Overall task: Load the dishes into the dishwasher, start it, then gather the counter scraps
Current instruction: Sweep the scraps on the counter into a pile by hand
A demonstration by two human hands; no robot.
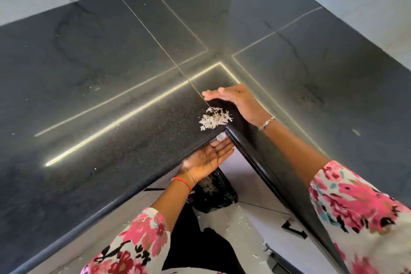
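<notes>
- At the inner corner of the black counter, a small heap of white scraps lies just short of the edge; one bit sits on the lip.
- Right hand, flat and empty, stands edgewise behind the heap.
- Left hand, palm up and fingers spread, waits under the edge.
- Judgement: gathering nearly done; the dishwasher is not visible.
- Surrounding counter bare; the drop is right beside the heap.

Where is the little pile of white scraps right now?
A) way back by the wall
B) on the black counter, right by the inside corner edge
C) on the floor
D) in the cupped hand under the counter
B: the pile of white scraps lies on the black counter at its corner edge, with the right hand behind it and the left hand cupped open below the edge.
</notes>
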